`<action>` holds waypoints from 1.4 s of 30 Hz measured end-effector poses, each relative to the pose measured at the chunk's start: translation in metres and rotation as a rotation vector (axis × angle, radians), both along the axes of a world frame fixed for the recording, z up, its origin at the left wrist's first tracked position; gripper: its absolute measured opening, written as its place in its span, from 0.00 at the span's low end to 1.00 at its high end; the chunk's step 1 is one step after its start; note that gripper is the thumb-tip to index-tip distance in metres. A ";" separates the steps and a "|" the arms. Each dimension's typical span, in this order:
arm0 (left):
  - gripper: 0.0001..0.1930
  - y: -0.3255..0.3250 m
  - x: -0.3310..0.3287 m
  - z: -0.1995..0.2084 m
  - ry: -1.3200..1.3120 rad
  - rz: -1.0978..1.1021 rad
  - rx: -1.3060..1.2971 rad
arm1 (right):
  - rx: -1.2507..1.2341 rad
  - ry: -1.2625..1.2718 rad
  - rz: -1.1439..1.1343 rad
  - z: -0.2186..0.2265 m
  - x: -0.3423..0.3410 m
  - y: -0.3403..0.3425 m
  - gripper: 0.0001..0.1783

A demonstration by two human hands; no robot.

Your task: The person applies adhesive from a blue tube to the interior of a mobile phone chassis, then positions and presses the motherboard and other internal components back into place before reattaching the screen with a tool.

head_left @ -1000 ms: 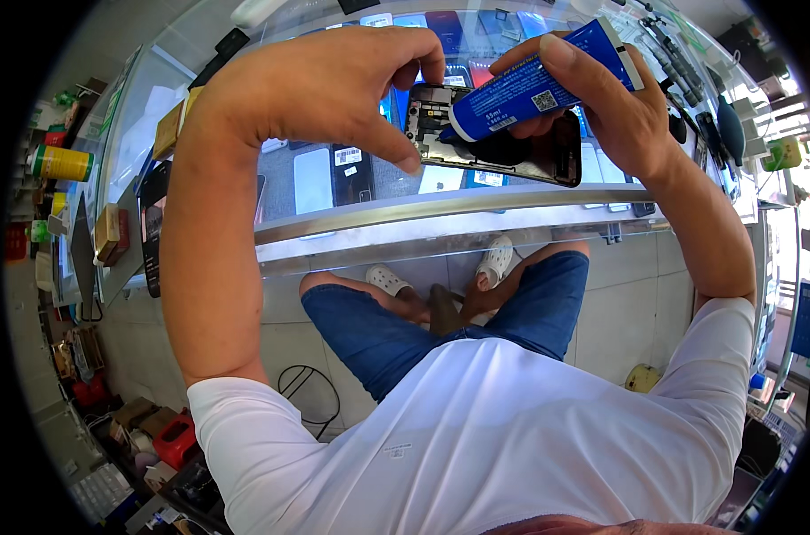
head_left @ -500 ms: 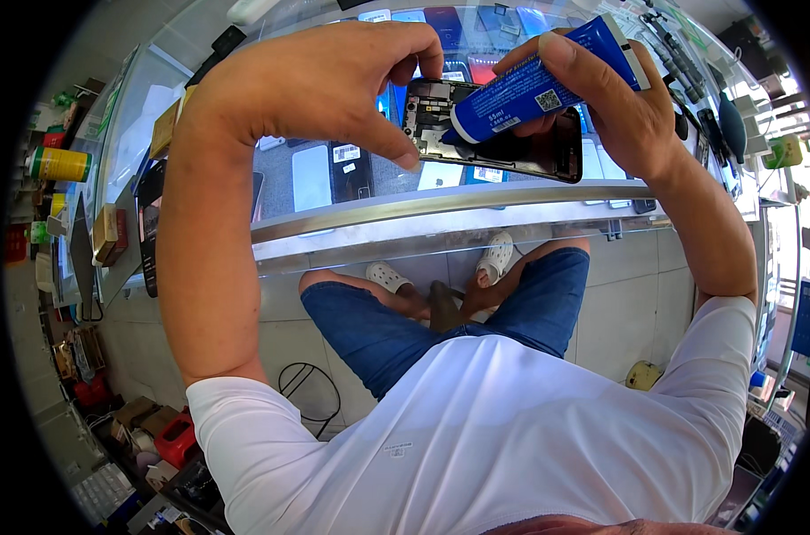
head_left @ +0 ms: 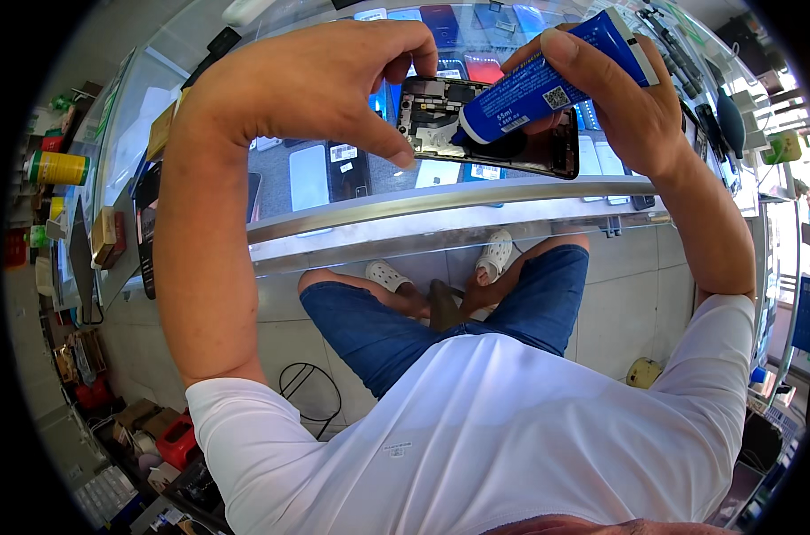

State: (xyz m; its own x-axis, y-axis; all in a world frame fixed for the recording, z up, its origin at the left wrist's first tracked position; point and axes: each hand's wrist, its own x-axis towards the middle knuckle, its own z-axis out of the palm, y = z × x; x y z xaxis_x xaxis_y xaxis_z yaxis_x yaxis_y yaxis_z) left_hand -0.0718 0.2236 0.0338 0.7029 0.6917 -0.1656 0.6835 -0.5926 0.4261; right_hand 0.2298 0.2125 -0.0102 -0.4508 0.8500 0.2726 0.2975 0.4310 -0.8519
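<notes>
Two bare arms reach up from the sleeves of a white shirt (head_left: 476, 437) to meet at 12 o'clock over a shop counter. The left forearm (head_left: 207, 241) climbs almost straight from 8 o'clock to 10, then bends sharply at the wrist, knuckles uppermost and fingers pointing toward 1. The right forearm (head_left: 713, 223) rises from an elbow at 4 o'clock and slants inward to 2. Between them, nearest the center, blue shorts (head_left: 369, 330) cover spread knees, and white clogs (head_left: 494, 254) rest on the tiled floor.

Beyond the knees, just past the counter's metal edge strip (head_left: 343, 217), the left hand (head_left: 334, 85) arches into a wide C, its thumb and index finger pinching the left end of an opened phone (head_left: 436, 120) from opposite long sides. The phone hangs at 12 o'clock, held above the glass, inner parts facing up, its right end dipping toward 4. The right hand (head_left: 632, 107) closes around a blue tube (head_left: 539, 89), thumb pressed along its upper face; the other fingers are partly hidden behind. The tube slants toward 8 o'clock, its dark nozzle (head_left: 459, 139) at the phone's interior; whether it touches cannot be told.

Farther off, a red device (head_left: 483, 69) lies among other phones under the hands.
</notes>
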 end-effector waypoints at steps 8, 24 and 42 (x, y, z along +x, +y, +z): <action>0.37 0.001 0.000 -0.001 -0.015 -0.014 0.009 | -0.005 -0.001 -0.010 0.003 0.002 -0.003 0.30; 0.38 0.000 0.002 -0.001 0.001 0.038 -0.037 | -0.114 0.227 -0.162 0.043 -0.012 -0.027 0.20; 0.37 -0.003 -0.001 -0.001 -0.047 0.089 -0.070 | -0.284 0.083 0.015 0.057 0.009 -0.013 0.17</action>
